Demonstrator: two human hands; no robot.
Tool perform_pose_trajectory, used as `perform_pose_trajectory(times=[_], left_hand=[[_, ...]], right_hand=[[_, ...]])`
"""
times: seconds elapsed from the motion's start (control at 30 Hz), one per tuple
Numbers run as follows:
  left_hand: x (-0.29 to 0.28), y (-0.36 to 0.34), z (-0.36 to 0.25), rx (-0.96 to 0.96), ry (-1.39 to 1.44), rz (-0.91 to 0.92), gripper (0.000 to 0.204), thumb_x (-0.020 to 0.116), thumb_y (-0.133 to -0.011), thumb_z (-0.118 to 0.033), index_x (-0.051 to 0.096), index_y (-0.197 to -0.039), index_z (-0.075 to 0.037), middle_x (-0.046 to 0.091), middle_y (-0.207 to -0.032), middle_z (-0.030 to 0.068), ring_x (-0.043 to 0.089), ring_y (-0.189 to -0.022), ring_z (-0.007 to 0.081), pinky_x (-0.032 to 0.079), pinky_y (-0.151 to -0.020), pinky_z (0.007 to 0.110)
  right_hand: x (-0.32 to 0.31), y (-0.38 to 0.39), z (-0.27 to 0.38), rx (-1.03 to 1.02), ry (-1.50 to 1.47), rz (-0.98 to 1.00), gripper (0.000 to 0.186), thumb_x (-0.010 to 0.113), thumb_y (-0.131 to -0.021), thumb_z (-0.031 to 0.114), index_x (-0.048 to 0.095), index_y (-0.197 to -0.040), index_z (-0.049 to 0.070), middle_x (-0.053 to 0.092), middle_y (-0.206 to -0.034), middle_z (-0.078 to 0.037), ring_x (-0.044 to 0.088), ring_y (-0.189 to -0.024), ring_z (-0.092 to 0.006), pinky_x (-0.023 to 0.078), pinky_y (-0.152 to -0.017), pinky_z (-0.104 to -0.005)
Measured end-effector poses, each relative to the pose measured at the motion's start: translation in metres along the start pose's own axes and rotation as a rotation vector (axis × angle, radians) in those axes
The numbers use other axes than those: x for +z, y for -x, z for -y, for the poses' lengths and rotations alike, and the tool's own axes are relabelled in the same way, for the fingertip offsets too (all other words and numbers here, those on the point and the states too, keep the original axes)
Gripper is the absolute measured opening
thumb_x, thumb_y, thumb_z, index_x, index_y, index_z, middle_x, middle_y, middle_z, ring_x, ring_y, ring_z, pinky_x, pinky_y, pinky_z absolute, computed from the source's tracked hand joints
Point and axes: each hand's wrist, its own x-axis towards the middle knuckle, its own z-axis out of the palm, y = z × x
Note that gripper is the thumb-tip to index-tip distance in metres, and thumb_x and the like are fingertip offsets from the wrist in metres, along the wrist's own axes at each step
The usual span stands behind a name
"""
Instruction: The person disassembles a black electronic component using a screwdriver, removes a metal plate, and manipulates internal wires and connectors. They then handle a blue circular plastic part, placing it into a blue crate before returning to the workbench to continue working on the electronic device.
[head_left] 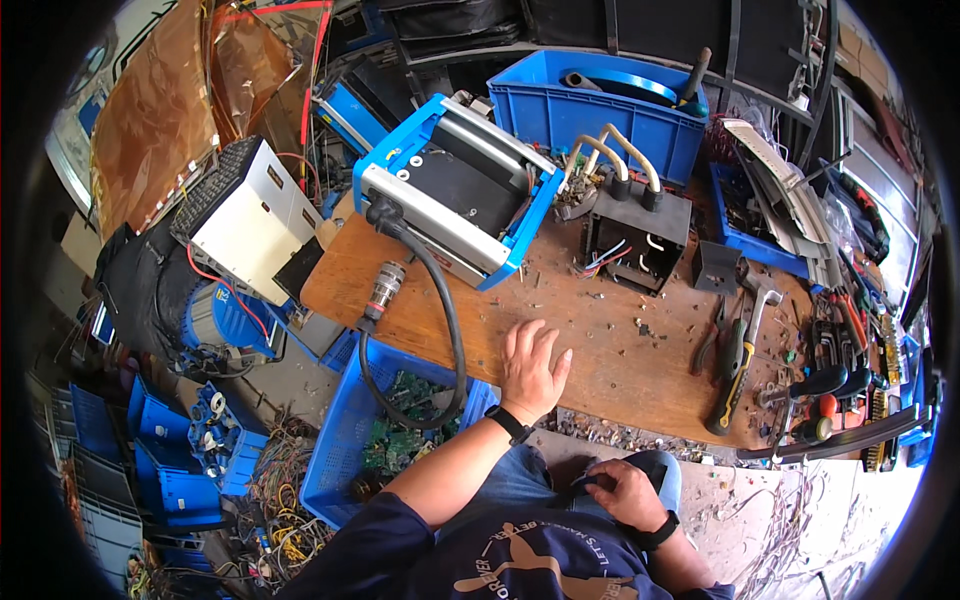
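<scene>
My left hand (533, 368) lies on the front edge of the wooden table (590, 350), fingers stretched and spread, holding nothing. Down at my lap my right hand (634, 496) has its fingers curled together; something small and dark shows by the fingertips, too little to name. Beyond my left hand stands an opened device frame (455, 180) with silver rails and blue corners. A thick black cable (440, 290) loops from it over the table edge, and a metal connector (384, 290) on it rests on the wood. To the right sits a black metal box (638, 235) with loose wires.
A hammer (745, 340) and pliers (708, 345) lie at the table's right, beside more hand tools. Below the left edge, a blue crate (325, 450) holds green circuit boards (395, 440). Another blue crate (590, 120) stands behind. Screws and scraps litter the wood.
</scene>
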Motion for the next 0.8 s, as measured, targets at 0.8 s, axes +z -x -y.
perform_pose_trajectory(times=[0.8], left_hand=[[-0.0008,-0.0001,-0.0001,-0.002,-0.002,-0.002,0.035,0.064,-0.081,-0.019,0.056,-0.110,0.000,0.048,-0.119,0.0188,0.044,-0.110,0.0394,0.037,-0.095,0.048]], right_hand=[[-0.0002,0.0028,0.0003,-0.013,0.019,-0.001,0.023,0.071,-0.075,0.013,0.066,-0.095,0.003,0.065,-0.087,-0.015,0.065,-0.077,-0.0284,0.051,-0.069,-0.0353]])
